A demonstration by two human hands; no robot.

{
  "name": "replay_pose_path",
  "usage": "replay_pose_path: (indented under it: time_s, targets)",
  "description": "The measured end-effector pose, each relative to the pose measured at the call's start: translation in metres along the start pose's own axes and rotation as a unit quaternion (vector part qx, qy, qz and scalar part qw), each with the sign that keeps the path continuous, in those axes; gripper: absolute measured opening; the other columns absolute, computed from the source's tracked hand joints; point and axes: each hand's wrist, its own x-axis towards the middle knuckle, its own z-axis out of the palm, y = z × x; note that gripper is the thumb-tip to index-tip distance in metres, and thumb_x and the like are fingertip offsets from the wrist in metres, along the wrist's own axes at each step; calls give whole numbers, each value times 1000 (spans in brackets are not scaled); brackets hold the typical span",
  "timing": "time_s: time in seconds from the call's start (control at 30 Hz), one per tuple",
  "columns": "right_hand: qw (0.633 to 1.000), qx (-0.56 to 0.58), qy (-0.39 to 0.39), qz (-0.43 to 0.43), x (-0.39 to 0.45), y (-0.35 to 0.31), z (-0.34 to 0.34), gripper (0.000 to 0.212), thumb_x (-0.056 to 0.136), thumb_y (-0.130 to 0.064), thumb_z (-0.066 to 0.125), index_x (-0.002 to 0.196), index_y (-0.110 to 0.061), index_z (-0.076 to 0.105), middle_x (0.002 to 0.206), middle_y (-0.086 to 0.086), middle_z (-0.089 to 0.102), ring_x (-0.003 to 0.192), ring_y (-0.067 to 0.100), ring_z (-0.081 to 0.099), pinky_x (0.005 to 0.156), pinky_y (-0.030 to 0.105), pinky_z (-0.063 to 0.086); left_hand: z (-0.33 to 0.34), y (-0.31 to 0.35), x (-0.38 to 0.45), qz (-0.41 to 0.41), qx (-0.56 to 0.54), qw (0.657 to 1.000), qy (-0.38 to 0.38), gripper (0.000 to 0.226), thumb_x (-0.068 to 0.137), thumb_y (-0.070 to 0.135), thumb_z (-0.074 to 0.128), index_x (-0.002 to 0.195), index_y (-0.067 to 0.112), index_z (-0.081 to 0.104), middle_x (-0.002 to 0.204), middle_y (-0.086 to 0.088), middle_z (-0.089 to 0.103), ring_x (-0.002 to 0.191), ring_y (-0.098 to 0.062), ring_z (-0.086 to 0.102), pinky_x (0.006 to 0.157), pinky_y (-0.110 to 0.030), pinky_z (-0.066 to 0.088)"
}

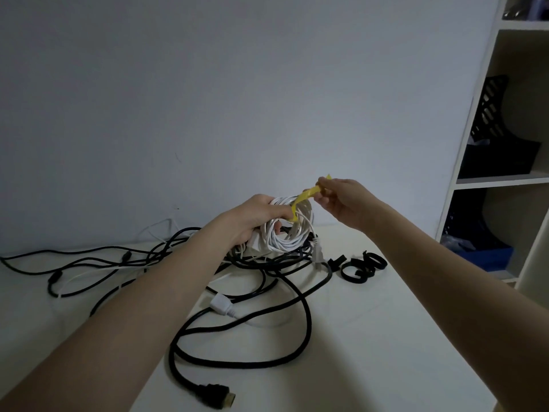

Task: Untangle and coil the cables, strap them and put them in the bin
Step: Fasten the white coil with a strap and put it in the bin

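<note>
**Yellow strap going round a white coil**

The left hand [261, 217] grips a round coil of smooth white cable [292, 233], raised above tangled black cables [267, 292]. The right hand [341, 200] pinches the flat yellow strap [306, 197] looped around it.

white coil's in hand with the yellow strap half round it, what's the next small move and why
Probably pull the yellow strap snug and close it around the white coil. The left hand grips the coil above the table, the right hand pinches the strap's free end, and the strap only loops over the top. Black cables remain tangled below.
</note>
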Motion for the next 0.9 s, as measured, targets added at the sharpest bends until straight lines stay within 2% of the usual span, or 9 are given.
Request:
replay_pose_path:
  time_s: [0.07, 0.13, 0.23, 0.33, 0.5, 0.6, 0.7, 0.83, 0.9]
  targets:
    - [1000, 0, -27, 0, -2, -2, 4, 15, 96, -4, 47, 84, 3, 53, 59, 10, 60, 51, 12, 65, 54, 16, 55, 0, -1, -1, 5, -22, 1000, 21, 14, 81, 2, 65, 73, 10, 57, 39, 4, 48, 34, -7, 45, 41, -16, 39]
    - [996, -40, -78, -3, -4, -3, 6, 10, 94, -1, 50, 86, 2, 55, 64, 7, 60, 60, 11, 67, 64, 16, 56, -1, -3, -1, 5, -48, 998, 35, 14, 81, 1, 66, 74, 9, 58, 39, 4, 49, 34, -7, 46, 41, -16, 40]
    - [985, -103, -136, -19, -8, -2, 6, 13, 90, 5, 53, 80, 0, 60, 71, 3, 66, 70, 10, 68, 69, 13, 53, -2, -3, -1, 3, -77, 996, 46, 12, 81, 4, 68, 76, 12, 59, 42, 2, 49, 41, -10, 47, 46, -20, 42]
    - [984, -105, -138, -38, -8, -1, 6, 15, 89, 7, 53, 78, 1, 61, 73, 4, 70, 78, 13, 69, 75, 15, 54, -4, -5, 0, 5, -74, 996, 52, 12, 82, 13, 70, 76, 13, 60, 42, 4, 48, 47, -11, 44, 52, -23, 39]
    - [990, -106, -80, -55, -8, -1, 8, 11, 87, 8, 56, 79, 4, 62, 73, 12, 68, 68, 14, 70, 69, 16, 56, -5, -9, 3, 2, -79, 995, 53, 15, 77, 17, 75, 81, 10, 61, 63, -1, 47, 39, -7, 39, 52, -24, 36]
    - [987, -127, -70, -63, -10, -1, 10, 7, 86, 6, 59, 81, 4, 62, 71, 11, 67, 61, 13, 68, 65, 16, 56, -3, -7, 2, 6, -79, 994, 73, 14, 79, 12, 71, 75, 9, 58, 61, 0, 47, 37, -6, 36, 48, -23, 36]
    - [988, -115, -81, -58, -9, 0, 9, 7, 88, 6, 57, 82, 5, 62, 70, 9, 67, 63, 12, 67, 69, 17, 56, -3, -5, 1, 14, -36, 994, 103, 14, 79, 10, 69, 71, 8, 58, 57, -2, 49, 39, -10, 41, 47, -21, 37]
    - [987, -118, -104, -23, -8, 3, 8, 11, 90, 5, 53, 86, 5, 63, 76, 10, 68, 65, 12, 67, 69, 17, 56, -5, -5, 1, -19, -69, 993, 92, 3, 81, 8, 62, 80, 6, 62, 66, -7, 61, 40, -11, 46, 49, -20, 41]
    - [985, -122, -123, -4, -9, 3, 7, 13, 91, 5, 51, 86, 6, 63, 77, 10, 70, 68, 12, 68, 69, 16, 56, -7, -6, 1, -39, -82, 992, 87, 2, 81, 6, 58, 80, 5, 60, 56, -5, 56, 43, -13, 47, 51, -21, 40]
